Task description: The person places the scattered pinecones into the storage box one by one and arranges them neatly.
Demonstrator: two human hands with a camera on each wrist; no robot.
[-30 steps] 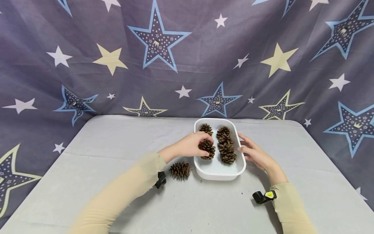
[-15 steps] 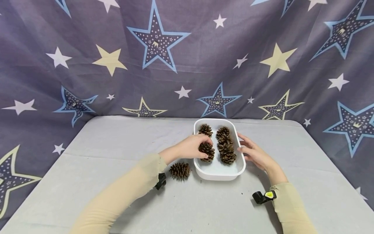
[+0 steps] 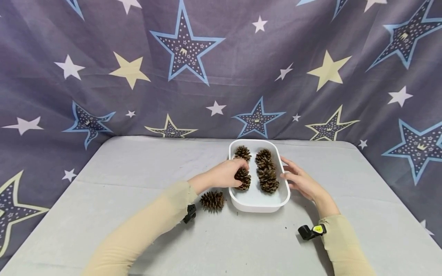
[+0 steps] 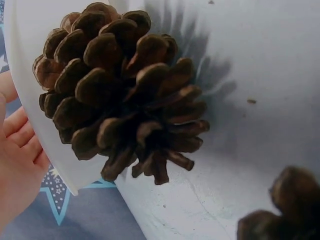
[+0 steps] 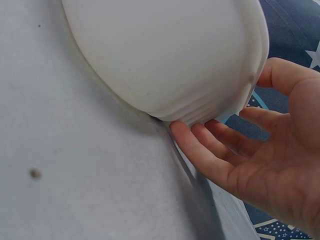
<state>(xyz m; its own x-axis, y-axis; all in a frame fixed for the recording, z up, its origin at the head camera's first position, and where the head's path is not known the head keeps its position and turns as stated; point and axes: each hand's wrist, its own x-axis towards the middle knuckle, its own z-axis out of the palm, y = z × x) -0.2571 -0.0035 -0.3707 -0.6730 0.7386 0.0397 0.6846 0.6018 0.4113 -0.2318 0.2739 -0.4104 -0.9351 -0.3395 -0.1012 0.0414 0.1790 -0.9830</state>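
Note:
Inside the white box [image 3: 260, 205], my left hand [image 3: 224, 173] curls its fingers and thumb around a pine cone [image 3: 243, 180] near the left wall. Another pine cone [image 3: 243, 153] lies behind it, and several pine cones [image 3: 268, 181] form a row along the right side. My right hand [image 3: 305, 184] touches the box's outer right wall with extended, slightly bent fingers; the right wrist view shows these fingertips [image 5: 181, 131] against the white wall. The left wrist view shows my left hand [image 4: 20, 165] only partly, with the held cone hidden there.
A loose pine cone [image 3: 212, 201] lies on the grey-covered table [image 3: 241, 245], left of the box, below my left wrist. Part of another cone [image 4: 285, 215] shows at the left wrist view's corner. A star-patterned curtain [image 3: 221, 69] hangs behind the table.
My left hand has shifted slightly left and toward me inside the box, with the pine cone moving along. My right hand and the box stay about where they were.

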